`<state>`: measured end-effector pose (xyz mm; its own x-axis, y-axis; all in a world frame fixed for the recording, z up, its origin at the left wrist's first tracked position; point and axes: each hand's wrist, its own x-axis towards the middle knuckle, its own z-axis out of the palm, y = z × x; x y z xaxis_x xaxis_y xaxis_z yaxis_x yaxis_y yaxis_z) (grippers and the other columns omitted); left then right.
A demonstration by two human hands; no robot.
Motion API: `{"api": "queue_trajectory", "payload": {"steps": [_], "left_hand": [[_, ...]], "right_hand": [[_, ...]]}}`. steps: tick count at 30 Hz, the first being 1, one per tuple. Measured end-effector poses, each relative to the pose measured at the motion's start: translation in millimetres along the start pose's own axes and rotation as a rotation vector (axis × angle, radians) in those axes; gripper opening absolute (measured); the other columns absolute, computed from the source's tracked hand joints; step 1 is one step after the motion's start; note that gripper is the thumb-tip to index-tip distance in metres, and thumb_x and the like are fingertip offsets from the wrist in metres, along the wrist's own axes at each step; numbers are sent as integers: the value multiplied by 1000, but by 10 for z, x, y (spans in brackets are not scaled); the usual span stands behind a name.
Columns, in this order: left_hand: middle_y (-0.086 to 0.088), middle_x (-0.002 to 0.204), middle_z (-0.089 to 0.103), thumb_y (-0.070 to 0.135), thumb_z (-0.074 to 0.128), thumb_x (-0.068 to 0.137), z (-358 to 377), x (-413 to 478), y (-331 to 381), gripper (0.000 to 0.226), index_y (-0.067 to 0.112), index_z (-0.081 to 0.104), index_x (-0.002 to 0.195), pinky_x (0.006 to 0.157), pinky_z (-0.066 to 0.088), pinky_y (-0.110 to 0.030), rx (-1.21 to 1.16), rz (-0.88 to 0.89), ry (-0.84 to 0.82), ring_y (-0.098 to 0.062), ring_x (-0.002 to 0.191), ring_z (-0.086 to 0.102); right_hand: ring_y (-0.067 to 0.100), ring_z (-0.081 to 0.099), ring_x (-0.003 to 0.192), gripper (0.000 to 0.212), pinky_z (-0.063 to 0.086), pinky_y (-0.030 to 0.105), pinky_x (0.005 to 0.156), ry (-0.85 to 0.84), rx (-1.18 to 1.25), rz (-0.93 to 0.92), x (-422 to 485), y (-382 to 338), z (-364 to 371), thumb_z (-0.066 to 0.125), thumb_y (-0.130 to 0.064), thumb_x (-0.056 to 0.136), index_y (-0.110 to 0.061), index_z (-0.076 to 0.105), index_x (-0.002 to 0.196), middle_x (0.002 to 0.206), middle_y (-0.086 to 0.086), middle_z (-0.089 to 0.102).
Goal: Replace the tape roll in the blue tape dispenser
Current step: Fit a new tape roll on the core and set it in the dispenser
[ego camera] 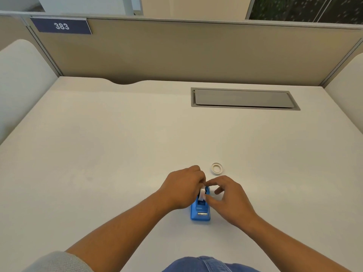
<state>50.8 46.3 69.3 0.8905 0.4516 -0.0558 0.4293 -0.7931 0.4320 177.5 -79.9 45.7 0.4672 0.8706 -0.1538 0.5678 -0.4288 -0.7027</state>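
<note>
A blue tape dispenser (200, 212) stands on the white desk (98, 154) near its front edge, cutter end toward me. A white tape roll (202, 193) sits upright in its cradle. My left hand (182, 188) wraps the dispenser's left side, with its fingertips on the top of the roll. My right hand (229, 197) pinches the roll from the right with thumb and forefinger, the other fingers spread. An empty white tape core (216, 168) lies flat on the desk just beyond my hands, touching nothing.
A grey cable hatch (243, 98) is set flush into the desk at the back right. Beige partition walls (176, 52) close off the back and sides, with a blue "383" sign (61, 26) at top left.
</note>
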Motion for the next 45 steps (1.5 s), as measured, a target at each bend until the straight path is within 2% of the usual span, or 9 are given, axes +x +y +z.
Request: {"api": "queue_trajectory", "payload": {"steps": [5, 11, 17, 24, 32, 37, 39, 41, 45], "left_hand": [[2, 101, 61, 24, 51, 96, 11, -33, 70, 13, 20, 63, 98, 63, 44, -29, -52, -24, -3, -19, 79, 59], [4, 102, 61, 27, 52, 95, -10, -101, 92, 13, 22, 63, 99, 72, 53, -40, -73, -65, 1, -20, 83, 60], [6, 101, 62, 31, 55, 95, 1, -125, 97, 14, 24, 66, 99, 67, 47, -27, -111, -105, 53, -16, 83, 61], [11, 101, 65, 33, 59, 93, 57, -138, 77, 12, 30, 70, 95, 71, 49, -26, -179, -207, 81, -12, 84, 60], [11, 102, 65, 33, 61, 93, 75, -144, 57, 9, 29, 70, 95, 69, 42, -21, -244, -259, 84, -8, 78, 54], [10, 103, 63, 30, 62, 92, 31, -189, 47, 5, 30, 64, 97, 73, 49, -24, -326, -218, 90, -10, 82, 58], [14, 108, 61, 36, 69, 86, 28, -233, 16, 22, 34, 55, 102, 79, 52, -27, -430, -204, 73, -8, 90, 60], [17, 127, 55, 48, 80, 70, 54, -290, -35, 61, 40, 46, 120, 92, 50, -28, -455, -197, -22, -5, 110, 56], [14, 159, 25, 59, 86, 53, 197, -389, -101, 121, 49, 8, 145, 112, 31, -34, -252, -163, -200, -14, 141, 32]], "right_hand": [[2, 62, 85, 35, 51, 20, 72, -2, 1, -24, -21, -49, -5, 79, -36, 75, -41, 62, 106, 106, -23, 61], [0, 63, 81, 22, 49, 17, 66, 39, 31, -38, -32, -93, -34, 77, -31, 77, -39, 68, 96, 97, -23, 65], [1, 66, 78, 5, 56, 25, 68, 49, 35, 6, -27, -112, -46, 73, -34, 83, -37, 70, 85, 88, -20, 70], [-4, 63, 75, 11, 50, 19, 64, 29, -17, 21, -7, -110, -66, 73, -31, 84, -34, 69, 74, 75, -23, 68], [0, 65, 77, 7, 53, 22, 65, 38, -31, -11, -9, -171, -66, 74, -31, 82, -34, 69, 79, 85, -19, 69], [1, 65, 77, 8, 54, 25, 68, 20, -47, -28, 15, -186, -97, 72, -29, 83, -34, 68, 77, 85, -18, 70], [2, 65, 77, 11, 55, 26, 68, 19, -54, -31, 19, -189, -108, 72, -28, 82, -35, 68, 75, 84, -18, 69], [1, 64, 76, 14, 54, 25, 67, 18, -56, -36, 15, -187, -109, 71, -25, 81, -35, 67, 72, 81, -18, 69], [2, 62, 72, 16, 51, 18, 64, 10, -60, -60, -5, -201, -100, 70, -24, 82, -36, 66, 72, 76, -20, 67]]}}
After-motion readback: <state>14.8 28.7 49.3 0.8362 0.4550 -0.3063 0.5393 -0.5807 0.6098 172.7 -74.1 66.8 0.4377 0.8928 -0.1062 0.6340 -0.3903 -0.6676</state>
